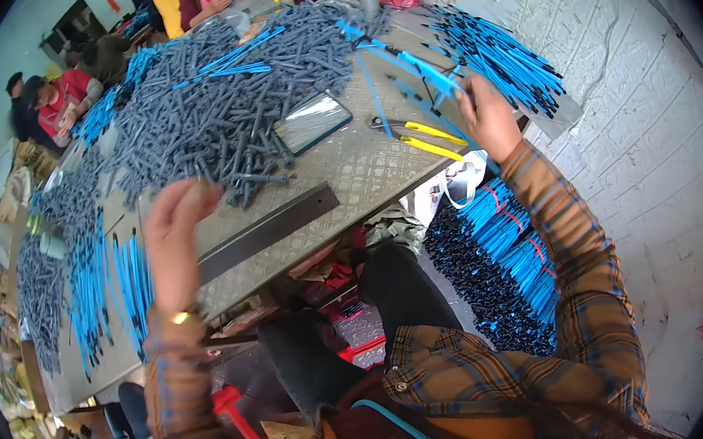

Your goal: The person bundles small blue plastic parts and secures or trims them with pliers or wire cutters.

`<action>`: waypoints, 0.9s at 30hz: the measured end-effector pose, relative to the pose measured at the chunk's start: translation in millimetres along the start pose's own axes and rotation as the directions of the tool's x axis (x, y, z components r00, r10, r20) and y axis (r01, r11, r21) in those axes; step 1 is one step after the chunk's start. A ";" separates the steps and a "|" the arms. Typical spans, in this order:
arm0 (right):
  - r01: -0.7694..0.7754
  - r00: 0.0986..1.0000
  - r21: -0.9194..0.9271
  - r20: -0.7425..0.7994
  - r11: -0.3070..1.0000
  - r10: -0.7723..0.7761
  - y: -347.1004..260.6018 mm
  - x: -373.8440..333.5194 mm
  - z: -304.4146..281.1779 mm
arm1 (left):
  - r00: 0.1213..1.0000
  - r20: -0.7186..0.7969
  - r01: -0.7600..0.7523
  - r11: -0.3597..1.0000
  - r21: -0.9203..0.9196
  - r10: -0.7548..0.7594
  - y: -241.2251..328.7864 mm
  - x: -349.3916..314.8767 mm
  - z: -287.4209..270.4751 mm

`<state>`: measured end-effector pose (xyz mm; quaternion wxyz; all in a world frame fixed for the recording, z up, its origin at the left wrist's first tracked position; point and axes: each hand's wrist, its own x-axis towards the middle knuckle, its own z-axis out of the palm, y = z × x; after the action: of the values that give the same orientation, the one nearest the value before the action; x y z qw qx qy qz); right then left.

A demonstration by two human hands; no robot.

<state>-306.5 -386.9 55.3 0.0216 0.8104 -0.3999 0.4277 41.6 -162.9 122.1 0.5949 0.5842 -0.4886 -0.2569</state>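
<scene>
My right grip (489, 122) clutches blue rods (426, 74) that fan out toward ten o'clock over the desk (363, 167). My left grip (173, 221) looks curled and empty, I think, with grey tubes (212, 114) at one o'clock.

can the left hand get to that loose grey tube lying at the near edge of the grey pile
Probably yes. The left hand hovers just beside the grey tube, its grip apparently empty, and only bare metal table lies between them; nothing blocks the way.
</scene>
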 end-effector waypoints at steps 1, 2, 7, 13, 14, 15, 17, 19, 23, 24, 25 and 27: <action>-0.015 0.999 0.036 0.043 0.999 0.013 -13.1 -7.4 0.3 | 1.000 0.019 0.010 0.999 -0.033 -0.010 -5.0 5.0 19.0; -0.029 0.996 0.071 0.087 0.997 0.023 -27.4 -13.4 0.7 | 0.999 0.036 0.020 0.998 -0.067 -0.018 -10.3 9.9 35.0; -0.056 0.994 0.288 0.105 0.956 0.026 -41.6 -42.3 30.8 | 0.992 -0.072 0.087 0.980 -0.178 -0.101 -34.3 44.2 118.1; -0.014 0.984 0.369 0.170 0.929 -0.053 -39.7 -66.0 34.5 | 0.964 -0.059 0.207 0.868 -0.452 -0.261 -52.7 48.3 144.8; -0.054 0.968 0.378 0.246 0.924 -0.044 -37.4 -65.4 32.1 | 0.966 -0.049 0.198 0.843 -0.500 -0.256 -57.2 48.0 144.4; -0.094 0.947 0.386 0.319 0.918 -0.038 -34.1 -64.0 31.1 | 0.965 -0.041 0.205 0.844 -0.495 -0.258 -61.7 47.7 142.9; -0.091 0.975 0.303 0.223 0.949 0.022 -15.5 -56.9 28.9 | 0.952 -0.090 0.195 0.804 -0.562 -0.294 -67.8 43.2 137.9; -0.090 0.996 0.127 0.015 0.988 0.089 3.8 -46.7 28.0 | 0.942 -0.113 0.193 0.783 -0.591 -0.318 -70.5 40.3 141.0; 0.097 0.940 -0.179 0.341 0.979 -0.031 16.2 -25.4 33.4 | 0.907 -0.130 0.230 0.729 -0.644 -0.400 -66.2 40.3 150.6; 0.096 0.940 -0.178 0.340 0.979 -0.031 15.4 -22.5 34.2 | 0.916 -0.094 0.245 0.728 -0.640 -0.391 -67.4 39.4 149.8; 0.087 0.927 -0.211 0.374 0.974 -0.002 12.8 -19.9 35.6 | 0.922 -0.063 0.258 0.728 -0.635 -0.382 -67.2 36.8 148.1; 0.076 0.897 -0.275 0.438 0.958 0.055 8.3 -14.9 39.5 | 0.927 -0.038 0.268 0.730 -0.629 -0.373 -66.3 32.2 143.4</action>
<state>-290.0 -398.0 17.2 0.0493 0.8766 -0.4473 0.1707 -54.6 -267.1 45.5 0.7357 0.4537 -0.2204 -0.4521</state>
